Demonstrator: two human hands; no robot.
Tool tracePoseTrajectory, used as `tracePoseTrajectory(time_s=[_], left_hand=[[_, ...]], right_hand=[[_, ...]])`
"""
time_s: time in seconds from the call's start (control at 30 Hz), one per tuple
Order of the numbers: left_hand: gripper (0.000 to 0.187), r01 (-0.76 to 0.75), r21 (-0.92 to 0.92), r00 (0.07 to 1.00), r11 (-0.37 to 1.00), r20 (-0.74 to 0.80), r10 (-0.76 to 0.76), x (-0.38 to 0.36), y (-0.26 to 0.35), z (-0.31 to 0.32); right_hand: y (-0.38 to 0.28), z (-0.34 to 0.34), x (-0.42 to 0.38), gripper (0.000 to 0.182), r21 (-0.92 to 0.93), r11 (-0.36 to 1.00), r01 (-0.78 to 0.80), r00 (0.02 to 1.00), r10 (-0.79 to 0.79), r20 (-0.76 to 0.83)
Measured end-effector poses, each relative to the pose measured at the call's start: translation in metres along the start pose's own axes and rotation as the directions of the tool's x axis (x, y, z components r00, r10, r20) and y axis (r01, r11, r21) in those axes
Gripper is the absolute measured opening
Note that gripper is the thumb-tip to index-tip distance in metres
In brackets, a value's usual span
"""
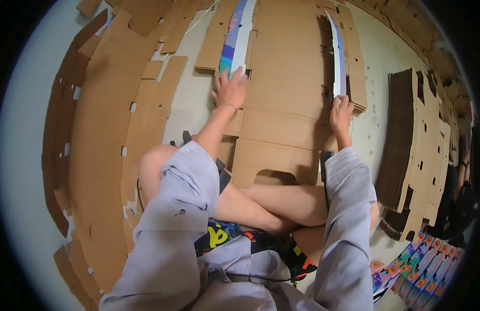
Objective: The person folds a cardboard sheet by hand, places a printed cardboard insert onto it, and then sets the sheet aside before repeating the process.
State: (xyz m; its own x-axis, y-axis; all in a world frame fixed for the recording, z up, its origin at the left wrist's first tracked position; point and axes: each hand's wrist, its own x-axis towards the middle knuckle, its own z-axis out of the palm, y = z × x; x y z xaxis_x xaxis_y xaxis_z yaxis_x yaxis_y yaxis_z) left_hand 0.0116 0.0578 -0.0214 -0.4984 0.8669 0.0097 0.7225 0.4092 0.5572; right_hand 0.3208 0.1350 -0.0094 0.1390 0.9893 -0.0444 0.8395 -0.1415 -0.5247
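Fingers are spreading wide across the near end of a printed strip as the left hand [232,92] is resting on it, its tips touching the blue-green and white surfaces. The right hand [341,111] is gripping the near end of a white-and-lavender strip [339,57], its fingers closing narrowly around the tip.

Between the two, a long brown cardboard panel [289,67] is serving as the landmark: the printed strip [239,36] is running along its left side, the other along its right. Whether either strip is joined to something beneath the panel, this onlooker cannot tell.

At the panel's near end, the person's crossed legs [281,205] are lying close to its cut-out. Left of the panel, broad cardboard sheets [102,129] are covering much of the pale floor [185,119]; to its right, a thick cardboard stack [429,135] is standing apart, with colourful printed items [424,274] lying nearer the wearer. Beyond the stack, another person [463,205] is partly showing.

Uneven pressure from the two hands could be skewing or creasing the thin strips, and a strip's edge could be catching on the notched cardboard beside it.
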Motion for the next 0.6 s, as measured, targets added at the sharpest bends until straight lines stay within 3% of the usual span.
tracePoseTrajectory(time_s=[0.1,0.17,0.2,0.3,0.4,0.5,0.6], left_hand=[[0.053,-0.012,-0.11,0.996,0.994,0.09,0.022,0.025,-0.017,-0.01],[0.062,0.087,-0.045,0.993,0.995,0.089,-0.083,0.024,-0.008,-0.017],[0.065,0.128,-0.03,0.99,0.991,0.065,-0.126,0.022,-0.004,-0.018],[0.079,0.197,0.055,0.977,0.979,0.066,-0.201,0.025,0.005,-0.025],[0.09,0.21,0.182,0.952,0.961,0.185,-0.243,0.032,0.017,-0.042],[0.103,0.214,0.258,0.92,0.942,0.272,-0.283,0.058,0.013,-0.042],[0.115,0.177,0.299,0.905,0.938,0.324,-0.274,0.08,-0.003,-0.026]], right_hand=[[0.0,-0.009,0.014,0.042,0.057,0.994,-0.089,0.996,0.088,0.014],[0.006,-0.003,0.017,0.048,0.082,0.986,-0.146,0.989,0.147,0.002],[0.015,0.0,0.023,0.066,0.099,0.987,-0.129,0.991,0.132,-0.025],[0.042,0.012,0.047,0.079,0.262,0.963,-0.065,0.998,0.063,0.017],[0.005,-0.013,0.026,0.085,0.064,0.997,-0.033,0.996,0.028,0.081],[-0.007,-0.026,0.03,0.086,0.047,0.997,-0.067,0.971,0.055,0.231],[-0.023,-0.033,0.034,0.087,-0.169,0.986,-0.008,0.972,0.047,0.229]])
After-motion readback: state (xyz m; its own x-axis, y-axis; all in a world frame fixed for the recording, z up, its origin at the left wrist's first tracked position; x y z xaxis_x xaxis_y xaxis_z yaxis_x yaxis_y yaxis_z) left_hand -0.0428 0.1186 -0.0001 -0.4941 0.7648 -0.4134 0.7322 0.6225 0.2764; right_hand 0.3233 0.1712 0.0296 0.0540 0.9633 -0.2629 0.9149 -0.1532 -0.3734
